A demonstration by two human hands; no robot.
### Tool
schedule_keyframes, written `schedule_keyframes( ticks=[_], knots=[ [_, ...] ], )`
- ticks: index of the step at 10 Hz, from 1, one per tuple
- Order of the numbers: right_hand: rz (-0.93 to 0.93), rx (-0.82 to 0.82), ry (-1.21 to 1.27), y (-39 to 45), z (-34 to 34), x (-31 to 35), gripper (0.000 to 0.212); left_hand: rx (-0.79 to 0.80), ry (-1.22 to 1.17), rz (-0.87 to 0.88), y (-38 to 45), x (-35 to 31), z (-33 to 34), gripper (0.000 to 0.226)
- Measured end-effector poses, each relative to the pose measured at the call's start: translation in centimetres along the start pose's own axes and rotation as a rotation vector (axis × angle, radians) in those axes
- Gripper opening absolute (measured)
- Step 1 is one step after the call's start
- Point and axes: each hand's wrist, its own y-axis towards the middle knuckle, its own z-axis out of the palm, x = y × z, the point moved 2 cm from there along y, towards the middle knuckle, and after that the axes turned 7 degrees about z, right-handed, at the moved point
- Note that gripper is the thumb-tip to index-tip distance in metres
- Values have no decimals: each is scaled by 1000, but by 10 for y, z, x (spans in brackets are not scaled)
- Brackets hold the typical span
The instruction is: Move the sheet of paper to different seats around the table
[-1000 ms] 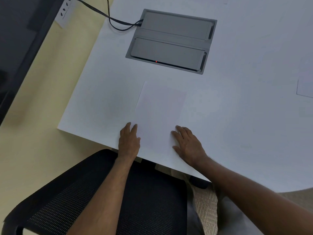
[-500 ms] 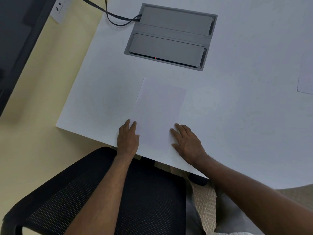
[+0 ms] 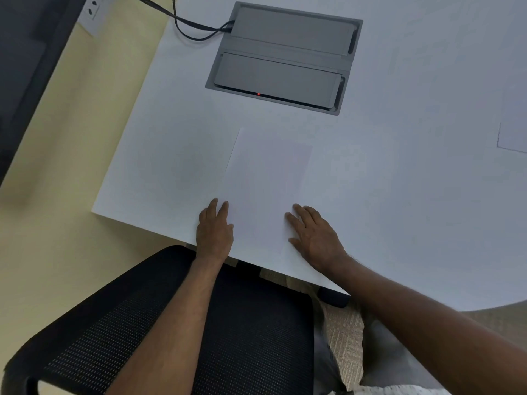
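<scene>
The plain white rectangular sheet of paper [image 3: 266, 189] lies flat on the white worktop [image 3: 399, 195], its near end at the edge closest to the person, directly in front of the black mesh office chair [image 3: 176, 332]. No writing or print can be read on it.

The left hand [image 3: 214, 230] lies palm down with fingers straight and together, its fingertips at the sheet's left edge. The right hand [image 3: 315, 238] lies flat with fingers slightly spread, pressing on the sheet's near right part. Neither grip closes on anything; both hands are open and flat against paper and worktop.

Beyond the sheet, set into the worktop, is a grey rectangular metal cable box with two flap lids [image 3: 283, 57]; a small red light [image 3: 258, 94] glows at its near edge. A black cable [image 3: 194, 28] runs from its far left corner off the worktop. A second white paper sheet [image 3: 513, 138] lies at the right edge of the view, well apart. Left of the worktop is pale yellow floor [image 3: 57, 166], with a white socket plate [image 3: 91, 15] at the top left next to a dark panel.
</scene>
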Motion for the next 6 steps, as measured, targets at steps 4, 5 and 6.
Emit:
schedule_keyframes(
  ticks=[4,5,6],
  knots=[
    [50,-80,217,-31,-5,-20,71,-19,12,28,-27,-18,2,67],
    [86,-125,166,-52,-7,-45,67,-12,62,127,-41,-45,7,66],
    [142,-117,152,-68,-6,-65,67,27,86,196,-45,-65,12,67]
  ],
)
